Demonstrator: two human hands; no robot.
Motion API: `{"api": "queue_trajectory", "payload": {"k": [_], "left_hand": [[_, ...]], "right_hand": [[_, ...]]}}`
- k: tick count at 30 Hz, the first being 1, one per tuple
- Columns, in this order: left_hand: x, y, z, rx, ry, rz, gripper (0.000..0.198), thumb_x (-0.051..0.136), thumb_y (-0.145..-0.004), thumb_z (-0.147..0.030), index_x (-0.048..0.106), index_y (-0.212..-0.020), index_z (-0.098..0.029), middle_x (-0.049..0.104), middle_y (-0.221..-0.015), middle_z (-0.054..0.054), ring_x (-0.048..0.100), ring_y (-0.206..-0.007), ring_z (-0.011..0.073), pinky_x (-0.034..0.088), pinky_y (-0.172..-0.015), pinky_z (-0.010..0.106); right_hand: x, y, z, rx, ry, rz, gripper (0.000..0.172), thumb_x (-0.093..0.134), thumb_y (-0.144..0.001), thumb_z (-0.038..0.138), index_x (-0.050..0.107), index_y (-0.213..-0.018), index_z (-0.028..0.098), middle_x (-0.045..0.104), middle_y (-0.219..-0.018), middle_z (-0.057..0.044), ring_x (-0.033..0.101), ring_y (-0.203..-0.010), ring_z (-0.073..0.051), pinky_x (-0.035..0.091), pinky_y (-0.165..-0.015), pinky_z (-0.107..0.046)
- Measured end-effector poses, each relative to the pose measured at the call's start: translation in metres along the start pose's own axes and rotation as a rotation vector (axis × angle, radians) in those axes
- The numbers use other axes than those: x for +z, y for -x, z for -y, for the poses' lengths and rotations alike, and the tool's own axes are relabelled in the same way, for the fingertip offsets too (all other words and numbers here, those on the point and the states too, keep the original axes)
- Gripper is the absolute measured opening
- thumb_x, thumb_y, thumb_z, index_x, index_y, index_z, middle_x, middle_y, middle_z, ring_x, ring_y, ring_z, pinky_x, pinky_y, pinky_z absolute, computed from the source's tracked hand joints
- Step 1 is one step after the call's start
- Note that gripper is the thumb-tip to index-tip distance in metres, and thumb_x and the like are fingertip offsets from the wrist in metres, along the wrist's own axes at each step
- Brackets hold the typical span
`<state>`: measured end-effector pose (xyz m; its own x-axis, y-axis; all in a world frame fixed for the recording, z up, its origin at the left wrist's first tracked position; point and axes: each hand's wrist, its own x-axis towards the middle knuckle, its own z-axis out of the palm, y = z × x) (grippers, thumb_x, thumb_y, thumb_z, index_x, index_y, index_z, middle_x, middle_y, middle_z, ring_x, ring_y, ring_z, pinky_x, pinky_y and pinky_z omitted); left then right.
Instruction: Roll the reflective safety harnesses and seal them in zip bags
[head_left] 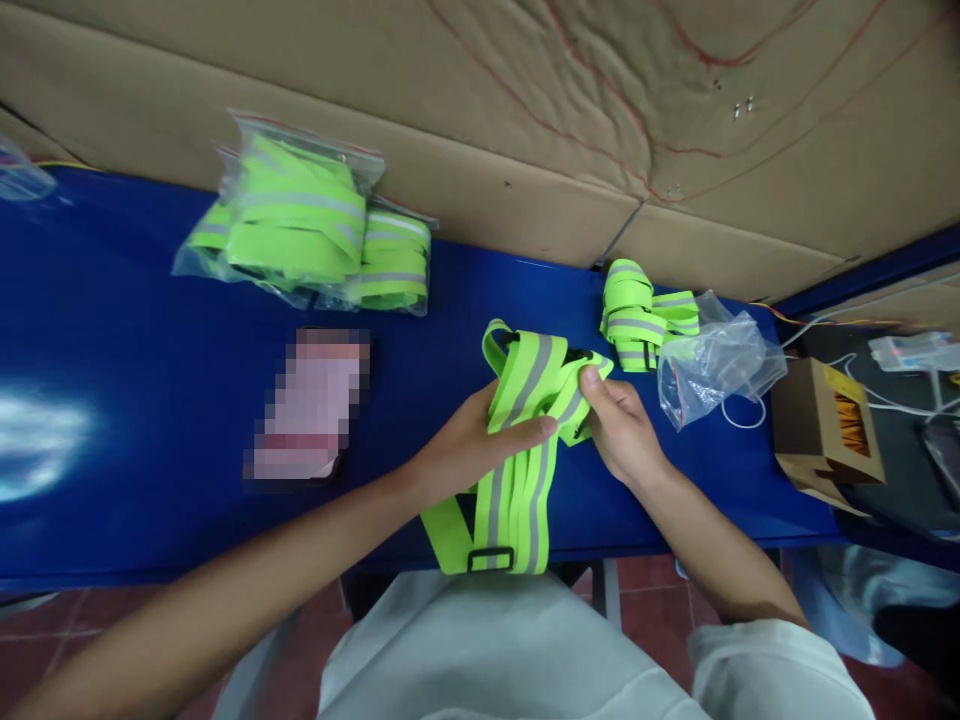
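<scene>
Two grips are on one strap in the head view. With the left grip (476, 437) we press the layers of the green reflective strap (519, 500) between thumb and fingers (fingers mostly hidden); with the right grip (619, 418) we pinch its upper end, thumb on top. The strap is at the front part of the blue table (172, 400), its lower folds and black buckle (491, 550) by the edge, near our lap. Risk no. 1: if our left pressure is too weak, the layers may slip apart, esp. as the folds look loose, and the buckle's weight could pull them down. Risk no. 2: if we turn the right pinch too much, the band may twist, i.e. the grey stripe would not lie flat. Also, the clear bag (720, 355) is near a white cord (763, 412); a quick pull could prob. catch it.
</scene>
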<state>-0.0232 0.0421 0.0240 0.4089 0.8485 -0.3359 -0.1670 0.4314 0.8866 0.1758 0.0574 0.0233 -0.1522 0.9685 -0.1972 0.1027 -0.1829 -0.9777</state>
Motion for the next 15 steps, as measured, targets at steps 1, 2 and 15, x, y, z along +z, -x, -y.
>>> {"api": "queue_trajectory", "payload": {"k": [1,2,15], "left_hand": [[0.001,0.001,-0.001,0.002,-0.022,0.039,0.054,0.085,-0.077,-0.045,0.071,-0.122,-0.020,0.076,-0.123,0.008,0.071,-0.113,0.0274,0.056,-0.093,0.033],[0.002,0.001,0.000,0.007,-0.034,0.060,0.054,0.086,-0.077,-0.046,0.071,-0.122,-0.020,0.076,-0.123,0.008,0.071,-0.113,0.0273,0.056,-0.094,0.034],[0.001,0.004,0.007,0.048,-0.219,0.168,0.037,0.079,-0.084,-0.043,0.072,-0.112,-0.020,0.076,-0.103,0.003,0.070,-0.094,0.0204,0.054,-0.081,0.027]], "right_hand": [[0.000,0.002,0.002,-0.017,0.061,0.023,0.064,0.058,-0.094,0.070,0.049,-0.055,0.021,0.045,-0.053,0.001,0.040,-0.050,-0.012,0.033,-0.051,-0.029],[0.000,0.003,0.004,-0.051,0.133,0.036,0.068,0.055,-0.095,0.071,0.041,-0.052,0.020,0.038,-0.050,0.002,0.035,-0.048,-0.011,0.030,-0.050,-0.029],[-0.032,-0.003,0.029,-0.138,0.364,0.346,0.039,0.070,-0.095,0.045,0.069,-0.129,0.026,0.074,-0.124,-0.005,0.070,-0.112,-0.024,0.055,-0.092,-0.033]]}}
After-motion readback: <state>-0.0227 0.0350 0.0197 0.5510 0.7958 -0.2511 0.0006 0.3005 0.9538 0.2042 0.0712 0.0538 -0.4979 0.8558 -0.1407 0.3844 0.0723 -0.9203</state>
